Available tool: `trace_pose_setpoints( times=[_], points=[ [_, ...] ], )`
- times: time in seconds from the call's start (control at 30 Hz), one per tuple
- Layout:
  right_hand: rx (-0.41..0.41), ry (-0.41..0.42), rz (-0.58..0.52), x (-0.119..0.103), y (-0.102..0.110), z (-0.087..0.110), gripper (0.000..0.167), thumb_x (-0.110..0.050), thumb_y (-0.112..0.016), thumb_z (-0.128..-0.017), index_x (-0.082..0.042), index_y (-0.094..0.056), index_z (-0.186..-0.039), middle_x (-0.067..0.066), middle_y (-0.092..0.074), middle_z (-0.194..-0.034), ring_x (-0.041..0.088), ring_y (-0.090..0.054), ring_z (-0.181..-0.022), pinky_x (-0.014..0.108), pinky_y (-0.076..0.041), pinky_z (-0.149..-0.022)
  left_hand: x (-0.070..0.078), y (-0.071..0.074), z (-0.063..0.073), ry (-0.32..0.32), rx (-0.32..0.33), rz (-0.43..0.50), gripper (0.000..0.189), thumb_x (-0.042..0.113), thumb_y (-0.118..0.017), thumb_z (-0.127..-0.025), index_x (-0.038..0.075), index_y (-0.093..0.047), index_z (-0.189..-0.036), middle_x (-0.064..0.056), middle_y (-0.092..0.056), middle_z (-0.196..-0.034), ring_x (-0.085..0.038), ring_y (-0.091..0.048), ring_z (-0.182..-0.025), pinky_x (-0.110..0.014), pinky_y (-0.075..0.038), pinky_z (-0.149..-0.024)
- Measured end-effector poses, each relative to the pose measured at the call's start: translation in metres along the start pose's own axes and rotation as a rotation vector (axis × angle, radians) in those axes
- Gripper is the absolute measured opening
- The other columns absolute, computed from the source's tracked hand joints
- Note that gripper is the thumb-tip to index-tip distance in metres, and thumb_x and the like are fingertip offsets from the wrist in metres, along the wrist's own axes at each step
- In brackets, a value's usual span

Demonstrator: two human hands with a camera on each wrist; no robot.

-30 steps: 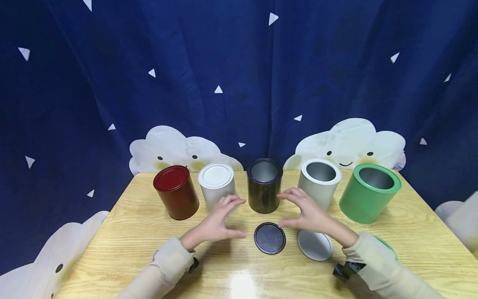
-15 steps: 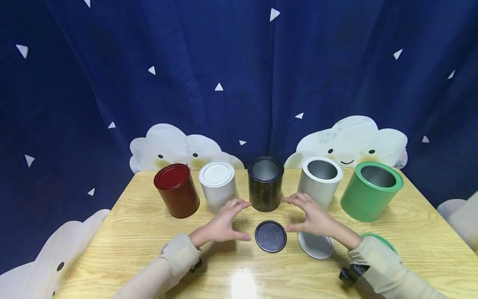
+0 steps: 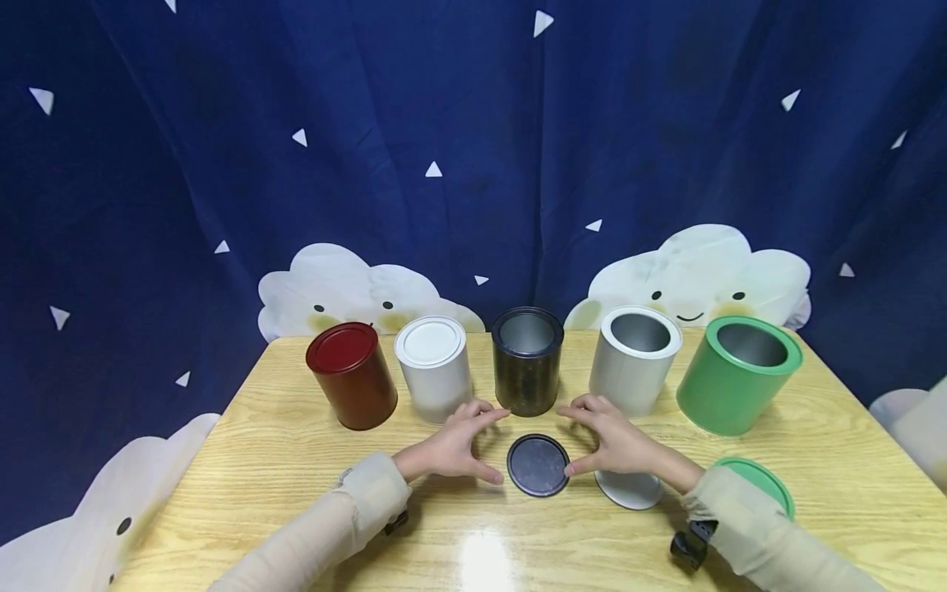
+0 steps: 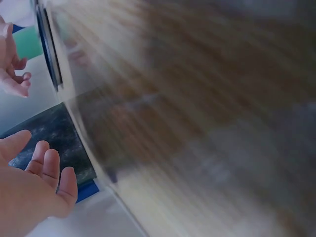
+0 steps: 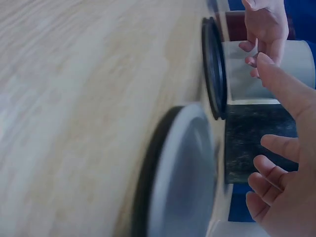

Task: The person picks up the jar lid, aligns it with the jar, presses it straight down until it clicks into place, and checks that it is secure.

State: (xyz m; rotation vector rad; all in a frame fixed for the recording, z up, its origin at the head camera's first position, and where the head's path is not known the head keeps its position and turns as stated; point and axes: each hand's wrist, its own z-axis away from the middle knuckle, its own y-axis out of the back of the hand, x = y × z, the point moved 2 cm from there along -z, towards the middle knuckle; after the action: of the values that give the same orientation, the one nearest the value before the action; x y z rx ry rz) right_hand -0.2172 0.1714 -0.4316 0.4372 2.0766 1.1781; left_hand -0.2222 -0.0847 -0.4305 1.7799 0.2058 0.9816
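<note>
A round black lid (image 3: 538, 465) lies on the table between my two hands. On its left, my left hand (image 3: 460, 446) is spread with thumb and fingers apart, holding nothing. My right hand (image 3: 610, 440) mirrors it on the right, its thumb tip right at the lid's edge in the head view. Just behind stands an open black can (image 3: 526, 370), with a dull metal inside. In the right wrist view the black lid (image 5: 213, 69) shows edge-on, in front of my right hand (image 5: 291, 168). A white lid (image 3: 630, 491) lies partly hidden under my right hand.
A dark red can (image 3: 353, 382) and a white can (image 3: 435, 374), both lidded, stand at the left. To the right are an open white can (image 3: 632, 370) and an open green can (image 3: 732, 386). A green lid (image 3: 765, 481) lies partly behind my right sleeve.
My left hand has moved right, toward the black lid. The right hand shifted slightly and sits lower beside it. The lids and cans have stayed in place on the table.
</note>
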Motion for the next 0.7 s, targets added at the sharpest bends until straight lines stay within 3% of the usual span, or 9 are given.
trace_pose_setpoints(
  times=[0.33,0.5,0.7],
  points=[
    [-0.069,-0.018,0.022,0.005,-0.009,0.001,0.078,-0.045,-0.081,-0.057,0.0,-0.058,-0.117,0.008,-0.049,-0.103,0.024,-0.04,-0.093,0.036,-0.032,-0.074,-0.004,-0.007,-0.004,0.073,-0.075,-0.03,0.087,0.036,-0.082,-0.062,0.009,-0.042,-0.135,-0.009,-0.041,-0.119,-0.022,-0.037,-0.099,-0.031,-0.027,-0.075],
    [-0.124,-0.034,0.018,0.005,-0.014,0.002,0.078,-0.046,-0.08,-0.058,0.0,-0.058,-0.117,0.008,-0.047,-0.103,0.025,-0.038,-0.095,0.038,-0.031,-0.075,-0.003,-0.009,-0.006,0.105,-0.135,-0.042,0.085,0.038,-0.081,-0.063,0.01,-0.044,-0.135,-0.008,-0.04,-0.118,-0.022,-0.035,-0.098,-0.032,-0.026,-0.076],
    [-0.147,-0.043,0.021,0.005,-0.019,0.001,0.08,-0.047,-0.08,-0.057,0.001,-0.058,-0.117,0.006,-0.046,-0.103,0.024,-0.037,-0.096,0.038,-0.03,-0.076,-0.001,-0.012,-0.007,0.119,-0.154,-0.073,0.084,0.039,-0.081,-0.064,0.012,-0.045,-0.134,-0.004,-0.039,-0.116,-0.019,-0.033,-0.096,-0.031,-0.025,-0.077]
  ],
)
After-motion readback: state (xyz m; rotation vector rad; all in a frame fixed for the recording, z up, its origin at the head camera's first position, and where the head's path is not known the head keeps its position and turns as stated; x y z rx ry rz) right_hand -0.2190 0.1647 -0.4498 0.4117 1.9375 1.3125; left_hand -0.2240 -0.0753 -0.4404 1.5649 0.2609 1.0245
